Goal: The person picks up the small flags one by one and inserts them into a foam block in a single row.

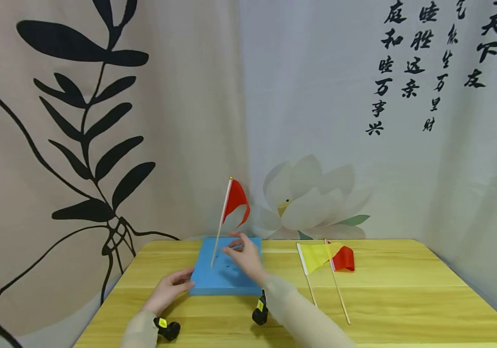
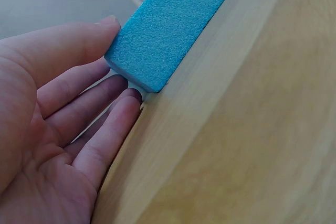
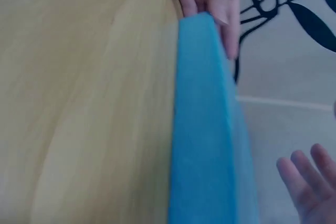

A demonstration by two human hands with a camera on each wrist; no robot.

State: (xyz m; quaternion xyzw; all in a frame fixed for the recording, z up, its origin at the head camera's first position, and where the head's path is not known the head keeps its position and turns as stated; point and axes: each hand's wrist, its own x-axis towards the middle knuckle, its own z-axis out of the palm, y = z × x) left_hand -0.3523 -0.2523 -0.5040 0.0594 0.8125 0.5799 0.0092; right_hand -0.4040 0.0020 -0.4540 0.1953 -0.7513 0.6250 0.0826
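A blue foam block lies on the table, with a small red flag standing in it, its stick tilted slightly right. My left hand rests against the block's left side. In the left wrist view, the thumb and fingertips of that hand touch the end of the block. Over the block's right half, just right of the flag stick, hovers my right hand, apart from the stick. The right wrist view shows its loosely spread fingers holding nothing. Small dark holes dot the block's top.
Right of the block, a yellow flag and a second red flag lie on the wooden table. The yellow cloth overlaps the red flag's stick. A printed curtain hangs behind the table.
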